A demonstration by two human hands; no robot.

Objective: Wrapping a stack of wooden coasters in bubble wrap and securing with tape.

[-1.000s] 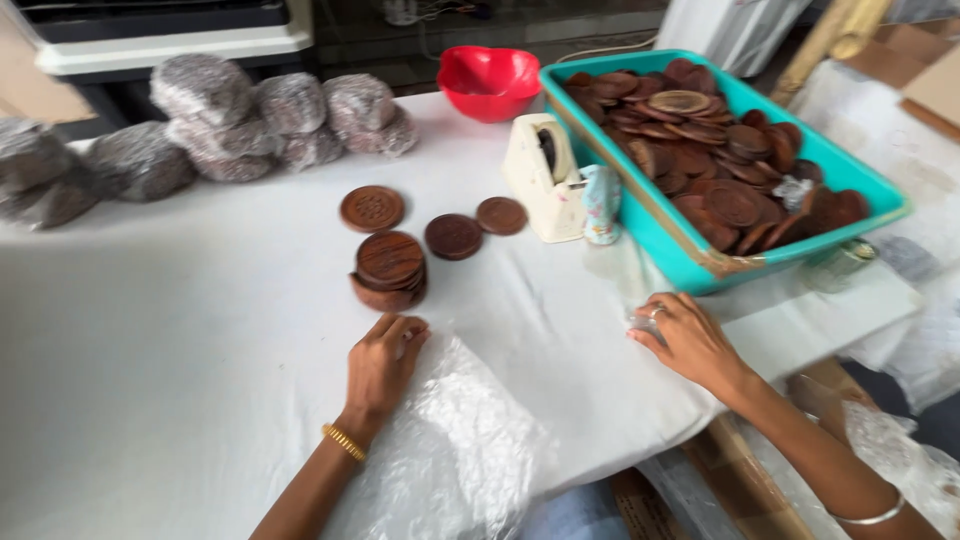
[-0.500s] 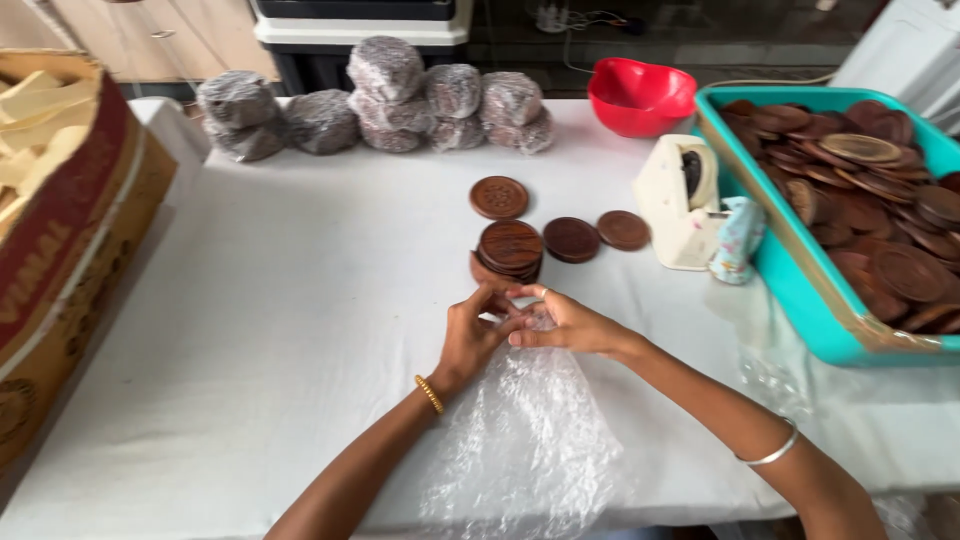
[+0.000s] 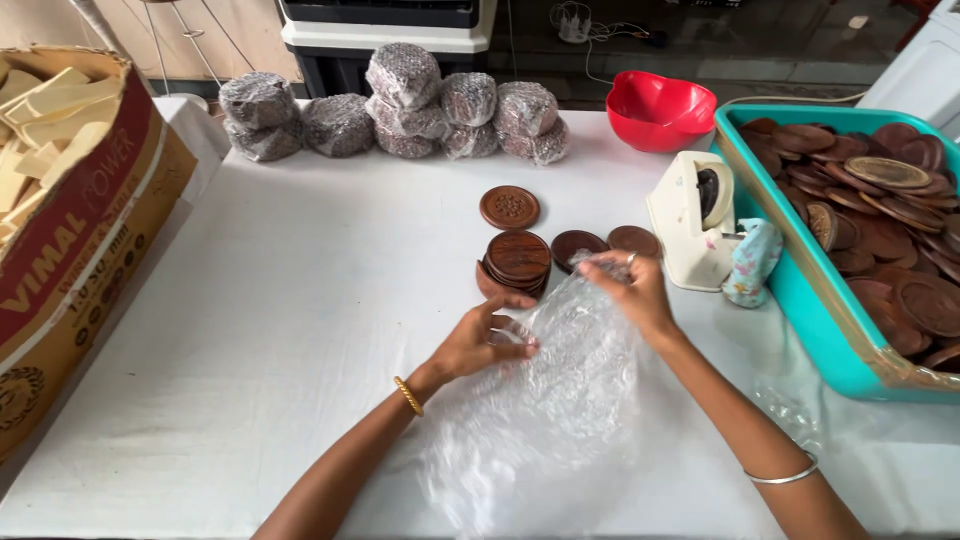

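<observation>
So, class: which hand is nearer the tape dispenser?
Right. The right hand grips the bubble wrap just left of the dispenser; the left hand is farther left.

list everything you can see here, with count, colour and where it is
bubble wrap sheet: one, clear, front centre of table, held by both hands
stack of wooden discs: one, dark brown, centre
loose wooden discs: three, brown, around the stack
wrapped bundles: about seven, grey-clear, far edge
bowl: one, red, far right
tape dispenser: one, cream, right of discs
tray: one, teal, right, full of brown discs
cardboard box: one, brown and red, left
table: white cover
left hand: gold bangle
right hand: silver bangle
</observation>
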